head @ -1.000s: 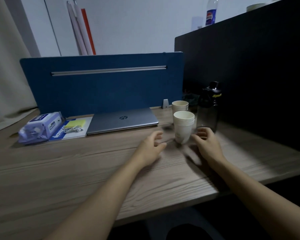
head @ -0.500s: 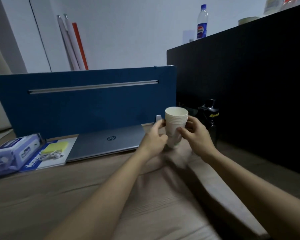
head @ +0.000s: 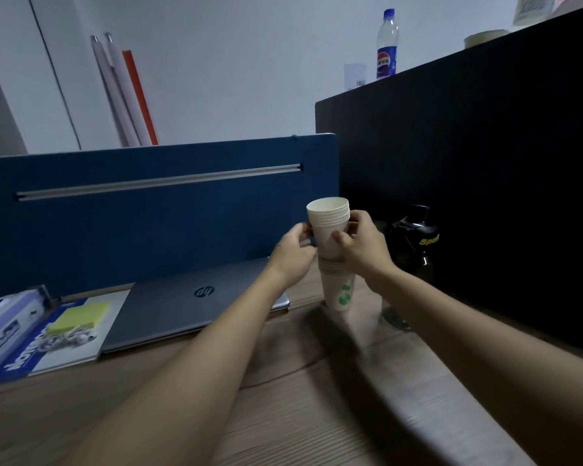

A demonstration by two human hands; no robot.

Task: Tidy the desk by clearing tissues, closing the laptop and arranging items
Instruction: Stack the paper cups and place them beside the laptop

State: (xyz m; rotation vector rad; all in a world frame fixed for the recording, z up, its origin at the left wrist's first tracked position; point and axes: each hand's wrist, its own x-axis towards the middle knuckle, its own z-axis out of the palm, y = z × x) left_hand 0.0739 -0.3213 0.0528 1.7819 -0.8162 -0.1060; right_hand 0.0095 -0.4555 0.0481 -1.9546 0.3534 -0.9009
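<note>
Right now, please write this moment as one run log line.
step: stacking cups | left hand: holds upper cup stack | right hand: holds same stack | lower cup stack: on desk | laptop: closed

cream paper cups (head: 330, 227) with a green leaf print, a grey laptop (head: 182, 307), a yellow sticky pad (head: 80, 317), a blue divider (head: 148, 223), a black bottle (head: 414, 240).
</note>
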